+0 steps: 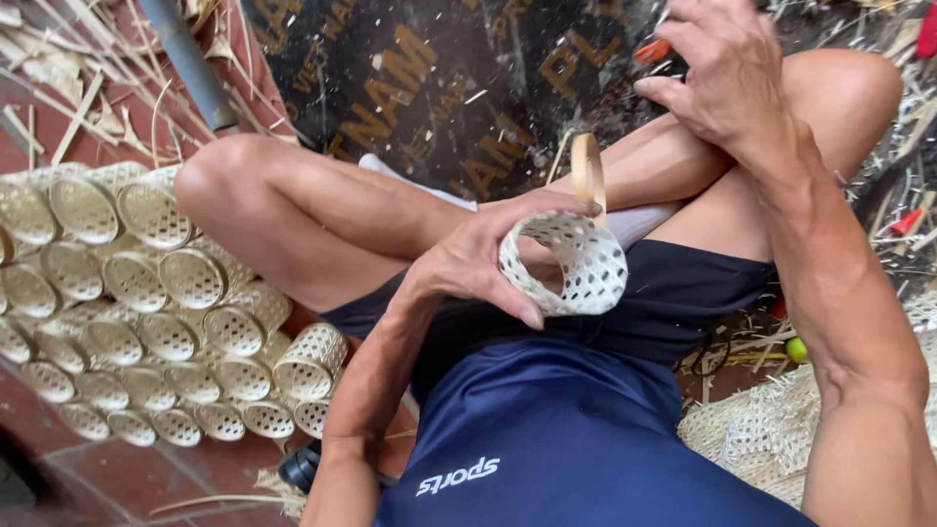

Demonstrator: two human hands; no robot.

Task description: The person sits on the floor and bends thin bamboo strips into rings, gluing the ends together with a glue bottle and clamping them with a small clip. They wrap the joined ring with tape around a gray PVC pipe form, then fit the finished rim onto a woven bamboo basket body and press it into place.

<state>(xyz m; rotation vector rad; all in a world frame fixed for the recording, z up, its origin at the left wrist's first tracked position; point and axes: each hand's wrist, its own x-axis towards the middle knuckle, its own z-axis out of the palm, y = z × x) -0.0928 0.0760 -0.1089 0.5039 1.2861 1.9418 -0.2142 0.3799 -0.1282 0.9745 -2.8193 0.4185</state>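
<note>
Blue shirt (586, 439), nearest. Left hand (488, 259): fingers curled, pinching small woven basket (571, 263) over the lap, bamboo ring (588, 171) standing at its upper rim. Stacked woven baskets (146, 303) on the floor, left. Right hand (727, 73): farthest, fingers loosely spread, holding nothing, above the knee.

Head camera; looks steeply down; close over lap
</note>
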